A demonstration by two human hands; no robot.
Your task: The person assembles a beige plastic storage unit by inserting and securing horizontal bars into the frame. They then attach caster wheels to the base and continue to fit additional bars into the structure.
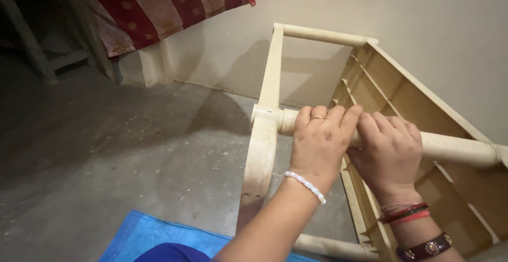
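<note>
Cream-painted wooden furniture (270, 82), a frame of turned rails, flat side pieces and a slatted panel, lies tipped on its side on the concrete floor (106, 145), close against the pale wall (423, 19) at the right of the view. You have both hands on its middle round rail (455, 148), side by side and touching. Your left hand (320, 140), with a ring and a white bead bracelet, curls its fingers over the top of the rail just beside the joint with the flat side piece (262, 156). Your right hand (389, 153), with red and dark bangles, wraps the rail next to it. Both are closed around the rail rather than spread; the thumbs are hidden beneath, so you cannot tell how tight the grip is. Judge the frame as stiff and fairly heavy, awkward more than fragile, and the painted rail as smooth and somewhat slippery. The round rails look like the soundest places to hold; the thin slats (370, 82) look weaker. The gripped rail's long axis runs left to right, dropping slightly toward the right. The side pieces run away from you toward the wall, ending at the far rail (323, 34). A blue sheet (153, 235) lies on the floor at the near edge, and a red patterned cloth (169, 3) hangs at the far left corner.
</note>
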